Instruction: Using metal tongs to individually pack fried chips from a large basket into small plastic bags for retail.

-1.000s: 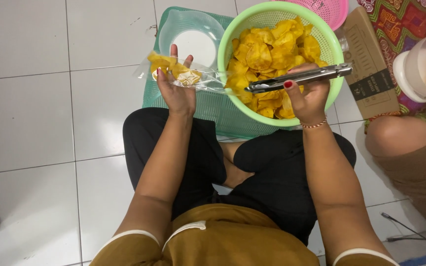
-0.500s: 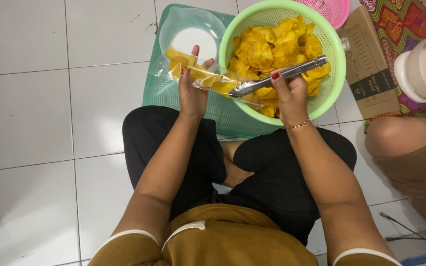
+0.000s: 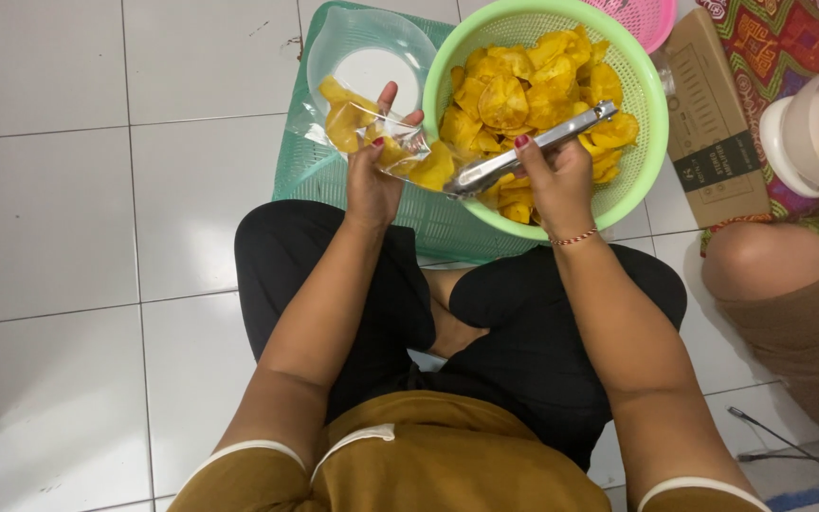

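The left hand [image 3: 372, 180] grips a clear bag [image 3: 372, 128] partly filled with yellow chips, held over a teal tray [image 3: 310, 171] on the floor. The right hand [image 3: 556, 180] clasps metal tongs [image 3: 533, 150], closed on a chip [image 3: 433, 169] at the bag's mouth, beside the green basket [image 3: 651, 114] of chips.

A clear plastic bag [image 3: 372, 128] of yellow chips lies over the green tray's near edge; a brown cardboard box [image 3: 713, 123] with a dark label [image 3: 724, 161] lies on the floor beside it.
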